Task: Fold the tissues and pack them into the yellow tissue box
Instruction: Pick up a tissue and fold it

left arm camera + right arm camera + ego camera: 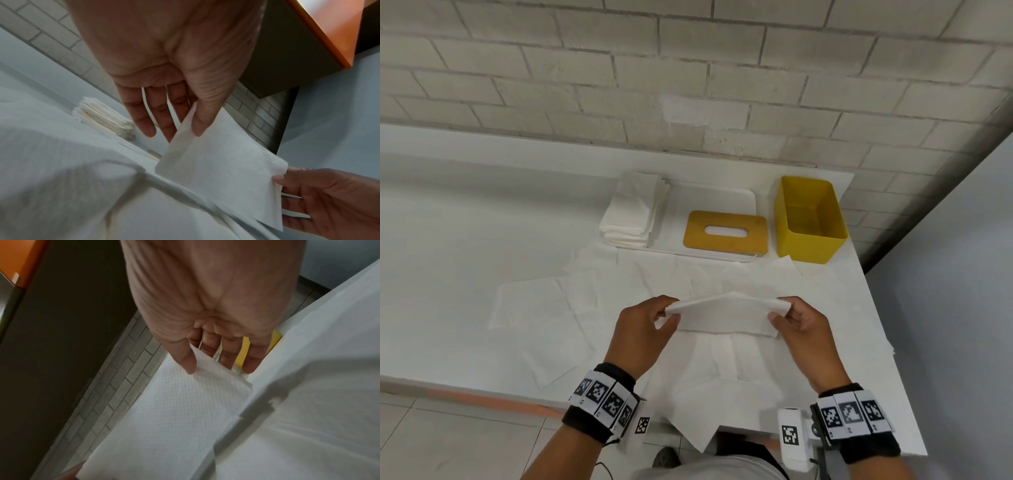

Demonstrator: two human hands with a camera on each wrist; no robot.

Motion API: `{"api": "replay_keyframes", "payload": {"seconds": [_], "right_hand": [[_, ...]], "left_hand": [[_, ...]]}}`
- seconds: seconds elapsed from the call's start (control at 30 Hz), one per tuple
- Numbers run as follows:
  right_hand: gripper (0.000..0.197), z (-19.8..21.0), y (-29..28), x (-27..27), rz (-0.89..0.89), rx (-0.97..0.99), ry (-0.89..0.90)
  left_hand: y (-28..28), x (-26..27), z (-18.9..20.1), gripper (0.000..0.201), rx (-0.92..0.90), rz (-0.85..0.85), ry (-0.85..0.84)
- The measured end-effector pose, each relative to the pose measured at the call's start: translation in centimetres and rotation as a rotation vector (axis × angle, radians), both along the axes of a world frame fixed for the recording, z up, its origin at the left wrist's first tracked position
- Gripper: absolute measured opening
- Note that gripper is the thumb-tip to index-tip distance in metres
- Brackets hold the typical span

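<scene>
1. The worktop (465, 212) is a broad, smooth white slab against a pale brick wall. Its near half is covered with loose, unfolded tissues (541, 308), thin, crinkled and overlapping one another.
2. Toward the back lies a flat white tray (722, 197) with rounded corners. On its left end sits a stack of folded tissues (631, 212), soft-edged and layered; on its right end lies the tan wooden lid (725, 232), a rounded rectangle with an oval slot.
3. Just right of the tray stands the yellow tissue box (810, 219), a rigid open tub with nothing visible inside, so packing appears not yet begun.
4. The step in hand is folding: a single folded tissue (726, 315), embossed with a fine dimpled weave, is held just above the loose sheets, doubled into a long strip.
5. The left hand (643, 329) pinches the strip's left end between thumb and fingers; the right hand (803, 325) pinches the right end the same way.
6. I judge that the next move calls for matching the edges, pressing the crease flat, then setting the limp piece on the stack or into the box without letting it spring open.
</scene>
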State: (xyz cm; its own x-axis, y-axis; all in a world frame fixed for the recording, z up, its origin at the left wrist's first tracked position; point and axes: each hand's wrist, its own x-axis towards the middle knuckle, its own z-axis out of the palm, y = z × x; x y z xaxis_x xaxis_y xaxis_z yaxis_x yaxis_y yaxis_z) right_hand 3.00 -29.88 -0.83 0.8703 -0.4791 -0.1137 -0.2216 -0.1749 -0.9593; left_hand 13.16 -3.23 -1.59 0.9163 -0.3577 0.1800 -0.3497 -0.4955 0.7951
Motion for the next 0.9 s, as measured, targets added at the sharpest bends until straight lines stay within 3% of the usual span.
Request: {"api": "replay_keyframes", "payload": {"seconds": [0.2, 0.33, 0.43, 0.53, 0.63, 0.73, 0.77, 0.9], "right_hand": [[0.024, -1.0, -0.6, -0.5, 0.028, 0.028, 0.063], [0.021, -0.9, -1.1, -0.2, 0.089, 0.016, 0.083], [0.009, -1.2, -1.1, -0.1, 0.155, -0.062, 0.152], [0.028, -1.6, -1.7, -0.1, 0.18, -0.054, 0.198], [0.015, 0.0, -2.7, -0.2, 0.145, 0.098, 0.103], [0.026, 2.5, -4.2, -0.4, 0.146, 0.339, 0.013], [0.028, 3.1, -4.8, -0.3, 0.167, 0.412, 0.01], [0.035, 4.5, -6.2, 0.5, 0.216, 0.56, 0.066]], "left_hand": [[-0.8, -0.2, -0.6, 0.026, 0.025, -0.044, 0.033], [-2.0, 0.3, -0.5, 0.017, 0.078, -0.052, 0.022], [-2.3, 0.3, -0.9, 0.009, 0.127, -0.058, 0.048], [-2.4, 0.5, -0.9, 0.007, 0.115, -0.037, 0.136], [-2.6, 1.0, 0.2, 0.011, -0.032, 0.011, 0.341], [-3.9, 1.2, 2.7, 0.021, -0.439, 0.001, 0.716], [-4.5, 1.2, 3.4, 0.023, -0.5, -0.017, 0.777], [-6.4, 1.7, 4.6, 0.024, -0.466, -0.06, 0.788]]}}
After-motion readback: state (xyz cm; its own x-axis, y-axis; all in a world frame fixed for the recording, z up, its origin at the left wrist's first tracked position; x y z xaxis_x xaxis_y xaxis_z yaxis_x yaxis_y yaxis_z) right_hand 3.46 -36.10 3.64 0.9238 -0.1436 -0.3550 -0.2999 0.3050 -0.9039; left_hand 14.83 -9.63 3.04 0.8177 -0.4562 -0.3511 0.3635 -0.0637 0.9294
